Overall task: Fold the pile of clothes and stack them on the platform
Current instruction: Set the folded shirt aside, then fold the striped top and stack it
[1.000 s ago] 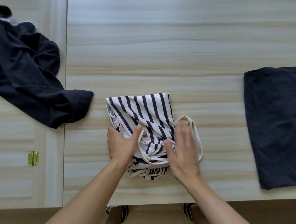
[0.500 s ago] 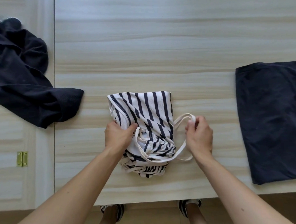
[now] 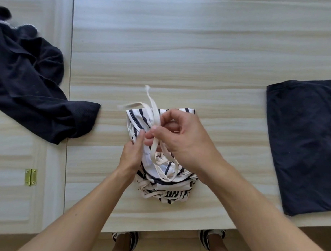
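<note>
A folded navy-and-white striped garment [image 3: 166,189] lies at the middle of the light wooden platform [image 3: 182,50], near its front edge. Its long cream straps [image 3: 155,110] are lifted above it. My right hand [image 3: 183,139] pinches the straps over the garment's upper half, their loose ends pointing away from me. My left hand [image 3: 131,154] rests on the garment's left side with fingers extended toward the straps. A folded dark navy garment [image 3: 306,145] lies flat at the platform's right edge. A crumpled dark pile of clothes [image 3: 28,94] sits at the left.
The dark pile lies mostly on a lower side panel [image 3: 17,195] with a brass hinge [image 3: 30,177], one sleeve reaching over the seam onto the platform. My feet in striped shoes [image 3: 211,237] show below the front edge.
My right hand has carried the cream straps from the garment's right side up and over its middle. My left hand stays on the left side.
</note>
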The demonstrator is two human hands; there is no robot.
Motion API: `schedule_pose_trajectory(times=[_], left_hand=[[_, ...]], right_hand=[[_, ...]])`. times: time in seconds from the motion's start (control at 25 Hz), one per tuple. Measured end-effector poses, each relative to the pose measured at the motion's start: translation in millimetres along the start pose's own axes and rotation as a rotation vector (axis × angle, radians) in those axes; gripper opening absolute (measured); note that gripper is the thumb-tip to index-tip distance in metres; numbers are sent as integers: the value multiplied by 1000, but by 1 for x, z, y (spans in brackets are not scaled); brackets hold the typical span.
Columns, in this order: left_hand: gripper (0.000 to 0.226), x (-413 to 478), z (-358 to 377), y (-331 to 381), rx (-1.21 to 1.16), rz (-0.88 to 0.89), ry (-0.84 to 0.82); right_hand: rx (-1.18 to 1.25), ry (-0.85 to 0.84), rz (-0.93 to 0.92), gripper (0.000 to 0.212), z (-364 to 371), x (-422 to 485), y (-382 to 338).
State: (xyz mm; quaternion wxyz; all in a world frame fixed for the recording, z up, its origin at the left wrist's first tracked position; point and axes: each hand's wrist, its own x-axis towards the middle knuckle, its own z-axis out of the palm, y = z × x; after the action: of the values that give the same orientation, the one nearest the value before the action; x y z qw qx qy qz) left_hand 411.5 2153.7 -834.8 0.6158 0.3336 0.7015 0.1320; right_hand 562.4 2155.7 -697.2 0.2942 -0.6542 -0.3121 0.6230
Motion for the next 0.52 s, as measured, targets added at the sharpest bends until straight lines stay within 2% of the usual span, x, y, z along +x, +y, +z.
schedule_pose_trajectory(times=[0.08, 0.16, 0.24, 0.32, 0.4, 0.44, 0.52], left_hand=[[69, -1, -2, 1, -78, -13, -48], [81, -1, -1, 1, -116, -30, -49], [83, 0, 3, -1, -98, -48, -3], [64, -2, 5, -4, -48, -11, 49], [58, -2, 8, -8, 75, 47, 63], [58, -2, 10, -9, 128, 62, 57], [60, 0, 13, -9, 203, 40, 68]], right_hand=[[-477, 75, 31, 9, 9, 22, 39], [-760, 129, 89, 12, 13, 29, 76], [-818, 132, 92, 12, 14, 25, 102], [-771, 117, 36, 10, 11, 22, 113], [-678, 193, -44, 3, 6, 19, 116], [-662, 278, -82, 7, 3, 20, 118], [-633, 461, -45, 36, -6, 21, 122]])
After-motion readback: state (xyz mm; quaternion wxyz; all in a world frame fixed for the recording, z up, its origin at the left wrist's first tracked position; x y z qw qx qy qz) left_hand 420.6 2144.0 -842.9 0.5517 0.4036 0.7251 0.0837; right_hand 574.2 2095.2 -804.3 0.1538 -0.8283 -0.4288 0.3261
